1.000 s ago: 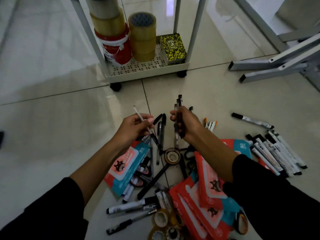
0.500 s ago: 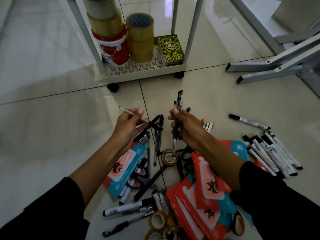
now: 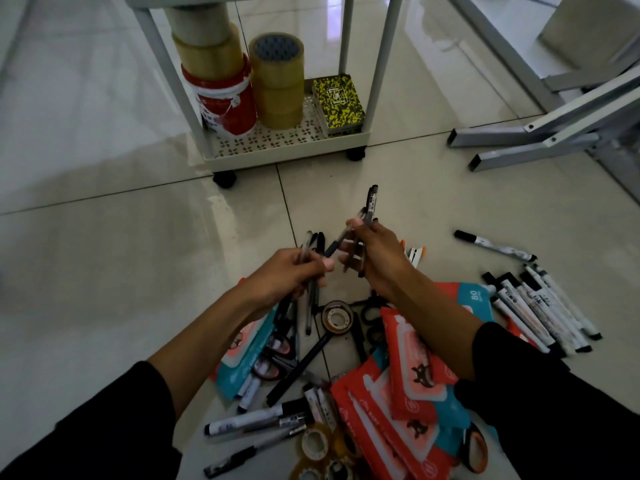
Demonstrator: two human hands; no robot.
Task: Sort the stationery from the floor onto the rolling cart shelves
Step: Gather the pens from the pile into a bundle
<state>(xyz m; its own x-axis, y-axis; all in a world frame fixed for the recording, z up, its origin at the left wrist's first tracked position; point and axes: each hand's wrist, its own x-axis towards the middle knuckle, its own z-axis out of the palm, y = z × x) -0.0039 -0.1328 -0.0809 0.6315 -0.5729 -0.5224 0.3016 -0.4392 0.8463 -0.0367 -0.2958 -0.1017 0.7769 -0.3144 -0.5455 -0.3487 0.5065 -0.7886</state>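
Observation:
My right hand grips a bundle of dark pens pointing up and away. My left hand is closed on a pen whose tip reaches toward the right hand's bundle; the two hands almost touch. Under them lies a pile of stationery on the floor: more pens, a small tape roll, red and teal wipe packs, scissors and white markers. The white rolling cart stands just beyond, its bottom shelf holding tape rolls, a red bucket and a yellow patterned box.
Grey metal table legs lie across the floor at the right. A single marker lies apart from the pile. More tape rolls and markers sit near my knees. Bare tiled floor spreads to the left.
My left hand has swung right with its pen and closed in on the right hand's bundle. The right hand stays lifted with the pens.

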